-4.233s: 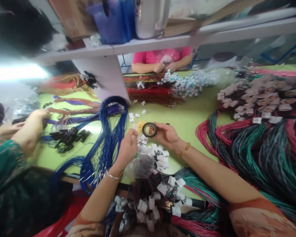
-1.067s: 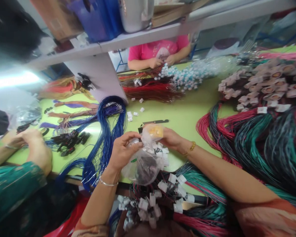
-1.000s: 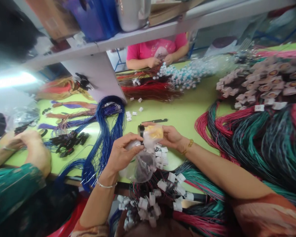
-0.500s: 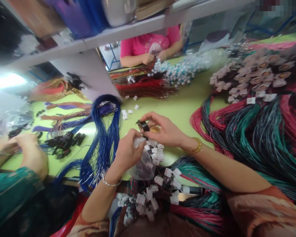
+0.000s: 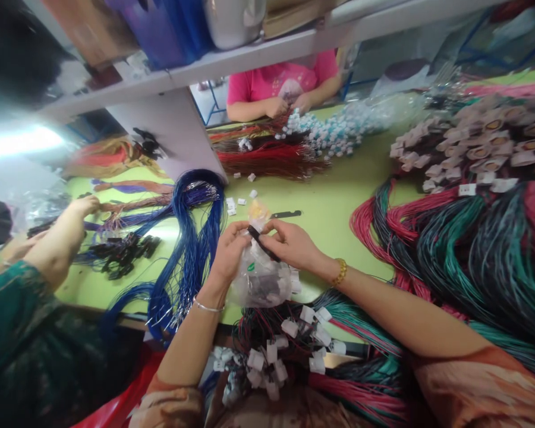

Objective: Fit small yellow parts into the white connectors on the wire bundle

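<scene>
A clear plastic bag [image 5: 263,285] with a small green label hangs between my hands, pale contents showing through it. Its gathered neck, with a yellowish top, sticks up above my fingers. Across that neck runs black tape [image 5: 257,236]. My left hand [image 5: 230,251] is closed, thumb and fingers pinching the bag's neck and the tape's left end. Fingers curled, my right hand [image 5: 296,245] grips the tape on the other side; most of the roll is hidden under it. Just beyond lies a dark flat tool with a slim handle [image 5: 288,214].
Blue wire bundles [image 5: 187,238] lie to the left, near black connectors [image 5: 127,255]. Red, black and green wire bundles [image 5: 428,238] fill the right. White connectors [image 5: 267,362] are close to my body. A co-worker's arm [image 5: 60,244] reaches in at left; a shelf [image 5: 267,50] crosses above.
The tape, held up as a roll in my right hand before, now lies across the bag's neck. The bag is more upright, and the dark flat tool has come into view.
</scene>
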{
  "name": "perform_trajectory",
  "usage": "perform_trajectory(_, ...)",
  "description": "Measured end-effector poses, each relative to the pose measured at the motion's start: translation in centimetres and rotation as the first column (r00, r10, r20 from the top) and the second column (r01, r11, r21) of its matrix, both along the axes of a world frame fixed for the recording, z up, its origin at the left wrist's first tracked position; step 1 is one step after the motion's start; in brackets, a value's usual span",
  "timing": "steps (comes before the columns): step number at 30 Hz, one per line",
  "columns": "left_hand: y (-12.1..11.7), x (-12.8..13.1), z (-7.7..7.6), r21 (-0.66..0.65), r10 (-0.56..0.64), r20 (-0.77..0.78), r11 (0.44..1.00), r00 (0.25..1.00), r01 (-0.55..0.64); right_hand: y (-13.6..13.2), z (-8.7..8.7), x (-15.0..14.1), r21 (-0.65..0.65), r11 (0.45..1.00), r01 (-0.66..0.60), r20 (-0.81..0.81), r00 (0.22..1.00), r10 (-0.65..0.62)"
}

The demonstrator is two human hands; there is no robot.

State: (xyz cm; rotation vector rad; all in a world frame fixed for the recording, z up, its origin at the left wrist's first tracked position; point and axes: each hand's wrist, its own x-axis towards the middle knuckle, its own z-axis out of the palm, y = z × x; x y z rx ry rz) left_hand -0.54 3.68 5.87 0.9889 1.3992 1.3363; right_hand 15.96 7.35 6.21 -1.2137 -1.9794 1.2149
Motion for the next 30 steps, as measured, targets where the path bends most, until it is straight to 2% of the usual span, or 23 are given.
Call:
perform_trajectory(3,-0.1,0.8,0.2,0.066,0.057,-0.155,0.997,0.986,-0.047,-0.1,0.6,0.2,-0.024,1.000,-0.018,-0.017,1.000,0.018)
perform_trajectory(9,-0.3,2.1,1.3,0.179,0.104,-0.299,0.983,0.948,-0.051,-0.3,1.3,0.5,0.061,0.996,-0.069,-0.081,0.994,0.074)
perform_trajectory(13,-0.4,2.8,1.8,0.306,0.228,-0.525,0.950,0.820,-0.068,-0.4,1.1,0.3,0.150,0.988,-0.045,-0.175,0.982,0.071)
perform_trajectory(16,0.9,2.4,2.0,0.337,0.263,-0.576,0.939,0.774,-0.068,-2.1,1.1,0.1,0.253,0.967,-0.034,-0.176,0.981,0.081)
perform_trajectory(18,2.6,1.2,2.1,0.343,0.316,-0.573,0.930,0.756,-0.129,-4.2,1.4,-0.2,0.383,0.901,-0.201,-0.099,0.961,0.257)
perform_trajectory(20,4.3,-0.9,2.5,0.389,0.488,-0.513,0.866,0.706,-0.316,-6.0,1.7,-0.3,0.490,0.739,-0.461,0.070,0.867,0.494)
perform_trajectory(21,4.9,-2.1,2.8,0.374,0.517,-0.481,0.852,0.708,-0.368,-6.3,1.9,-0.3,0.510,0.662,-0.549,0.171,0.820,0.547)
perform_trajectory(22,5.3,-3.2,3.2,0.375,0.501,-0.475,0.859,0.724,-0.349,-6.1,2.1,-0.2,0.510,0.646,-0.568,0.226,0.813,0.536)
perform_trajectory(23,5.4,-4.2,3.6,0.384,0.460,-0.482,0.876,0.746,-0.292,-5.3,2.2,0.0,0.510,0.656,-0.556,0.248,0.826,0.507)
perform_trajectory(24,5.2,-5.0,4.2,0.380,0.402,-0.502,0.898,0.766,-0.223,-3.9,2.2,0.4,0.510,0.700,-0.501,0.288,0.866,0.410)
perform_trajectory(25,4.8,-5.6,4.7,0.376,0.345,-0.529,0.915,0.775,-0.150,-2.2,2.0,0.8,0.499,0.781,-0.377,0.405,0.897,0.175)
perform_trajectory(26,4.3,-6.1,5.1,0.367,0.286,-0.559,0.927,0.778,-0.077,-0.3,1.7,1.4,0.486,0.829,-0.278,0.523,0.852,-0.021)
perform_trajectory(27,3.8,-6.4,5.6,0.353,0.232,-0.590,0.936,0.774,-0.011,1.6,1.1,1.9,0.483,0.851,-0.208,0.602,0.785,-0.150)
perform_trajectory(28,3.2,-6.6,5.9,0.338,0.185,-0.617,0.940,0.765,0.045,3.3,0.4,2.5,0.467,0.866,-0.177,0.665,0.716,-0.213)
perform_trajectory(30,2.2,-6.9,6.4,0.293,0.099,-0.667,0.946,0.739,0.138,5.7,-1.2,3.4,0.396,0.897,-0.196,0.755,0.625,-0.197)
